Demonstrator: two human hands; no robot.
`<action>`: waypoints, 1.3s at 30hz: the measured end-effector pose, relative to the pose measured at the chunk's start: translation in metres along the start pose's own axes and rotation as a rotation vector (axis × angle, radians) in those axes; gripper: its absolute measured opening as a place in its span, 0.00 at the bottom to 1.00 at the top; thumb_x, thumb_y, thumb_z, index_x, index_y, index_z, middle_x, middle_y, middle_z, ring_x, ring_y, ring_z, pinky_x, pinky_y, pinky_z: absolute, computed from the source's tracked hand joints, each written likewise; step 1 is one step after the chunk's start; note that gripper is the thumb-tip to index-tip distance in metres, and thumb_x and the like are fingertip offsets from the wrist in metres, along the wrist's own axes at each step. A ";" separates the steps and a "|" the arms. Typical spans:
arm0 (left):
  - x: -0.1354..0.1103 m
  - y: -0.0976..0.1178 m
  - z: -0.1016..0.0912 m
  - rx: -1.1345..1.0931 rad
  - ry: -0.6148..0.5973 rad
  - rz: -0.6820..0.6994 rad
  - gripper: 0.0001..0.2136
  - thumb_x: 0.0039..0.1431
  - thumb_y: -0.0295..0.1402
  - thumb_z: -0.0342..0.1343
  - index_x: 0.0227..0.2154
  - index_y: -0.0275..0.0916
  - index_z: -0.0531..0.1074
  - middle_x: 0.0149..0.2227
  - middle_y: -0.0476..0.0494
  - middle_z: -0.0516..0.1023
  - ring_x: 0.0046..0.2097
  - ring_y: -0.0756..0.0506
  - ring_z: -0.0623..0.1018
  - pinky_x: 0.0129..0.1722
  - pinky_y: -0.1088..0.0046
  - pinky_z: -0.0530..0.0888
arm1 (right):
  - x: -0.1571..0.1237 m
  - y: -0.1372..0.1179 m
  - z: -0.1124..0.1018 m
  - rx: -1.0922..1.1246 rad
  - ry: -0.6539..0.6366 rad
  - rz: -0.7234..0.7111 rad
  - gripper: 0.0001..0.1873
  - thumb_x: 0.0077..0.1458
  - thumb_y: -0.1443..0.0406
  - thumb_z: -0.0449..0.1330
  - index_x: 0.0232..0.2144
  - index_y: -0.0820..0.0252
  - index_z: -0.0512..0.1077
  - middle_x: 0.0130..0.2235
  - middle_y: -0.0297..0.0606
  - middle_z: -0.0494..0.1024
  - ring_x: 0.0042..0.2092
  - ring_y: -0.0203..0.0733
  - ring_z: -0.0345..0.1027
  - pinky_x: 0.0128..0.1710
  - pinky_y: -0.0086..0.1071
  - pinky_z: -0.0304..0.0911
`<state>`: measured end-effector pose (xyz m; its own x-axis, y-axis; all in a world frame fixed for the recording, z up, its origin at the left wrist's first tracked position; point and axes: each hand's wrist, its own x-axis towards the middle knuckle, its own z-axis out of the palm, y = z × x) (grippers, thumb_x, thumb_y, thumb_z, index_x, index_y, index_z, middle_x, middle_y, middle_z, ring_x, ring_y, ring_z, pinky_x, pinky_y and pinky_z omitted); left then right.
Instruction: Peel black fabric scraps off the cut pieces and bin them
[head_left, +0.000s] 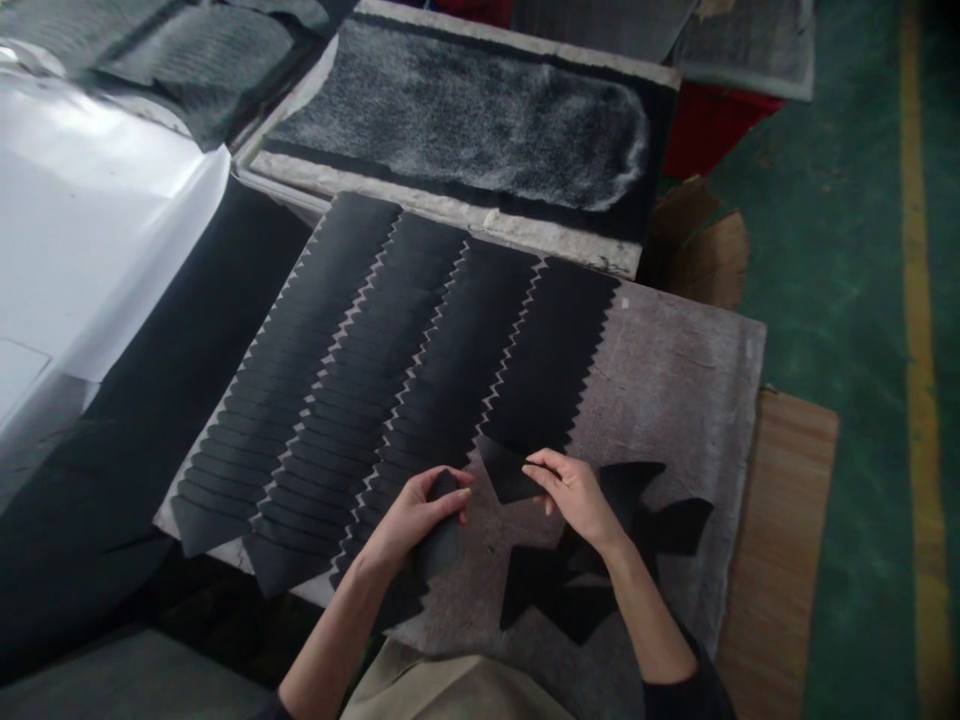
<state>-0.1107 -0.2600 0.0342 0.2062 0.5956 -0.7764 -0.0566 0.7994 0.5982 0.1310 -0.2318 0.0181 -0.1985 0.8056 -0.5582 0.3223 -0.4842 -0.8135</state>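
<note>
Single black piece (499, 472): held above the worktop (675, 375), at the near end of the fourth row. Flat, thin, pointed at its upper left corner.

Right hand (571, 495): thumb and fingertips pinched together on the right end of this piece.

Left hand (424, 510): thumb and fingers closed around a second black piece (439, 555), which hangs below the palm; whether it is one layer or several, cannot tell.

Rows (427, 370): four, side by side, of overlapping black pieces; edges zigzag, with narrow gaps between rows. The fourth, at right, ends nearer the far side than the others.

Loose pile (581, 600): black pieces, scattered at angles, partly beneath the right forearm.

Beyond the worktop: pale-edged board (480, 215) bearing a black sheet (480, 120) with a whitish, dusty-looking surface.

Left: white sheet (97, 220) over dark material (202, 270).

Right: wooden panel (787, 470) beside the worktop; green floor (847, 250) with yellow line (921, 330).
</note>
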 end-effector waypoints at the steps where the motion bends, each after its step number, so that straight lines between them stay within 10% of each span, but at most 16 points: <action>1: 0.001 -0.001 0.003 0.016 0.003 0.000 0.19 0.51 0.43 0.64 0.42 0.37 0.73 0.23 0.52 0.75 0.24 0.52 0.72 0.24 0.80 0.68 | 0.003 0.001 0.000 0.002 -0.015 0.014 0.15 0.56 0.53 0.57 0.35 0.56 0.75 0.23 0.26 0.72 0.16 0.30 0.62 0.24 0.27 0.68; 39: 0.019 0.001 0.024 0.217 0.085 0.149 0.30 0.53 0.41 0.63 0.59 0.41 0.66 0.34 0.46 0.81 0.40 0.40 0.79 0.46 0.63 0.73 | 0.008 -0.010 -0.006 -0.507 0.142 0.069 0.13 0.58 0.54 0.58 0.27 0.54 0.69 0.20 0.27 0.74 0.20 0.33 0.67 0.23 0.25 0.54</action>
<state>-0.0835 -0.2496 0.0252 0.1283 0.7171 -0.6851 0.1320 0.6723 0.7284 0.1322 -0.2189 0.0230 -0.0452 0.8332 -0.5510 0.7444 -0.3398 -0.5749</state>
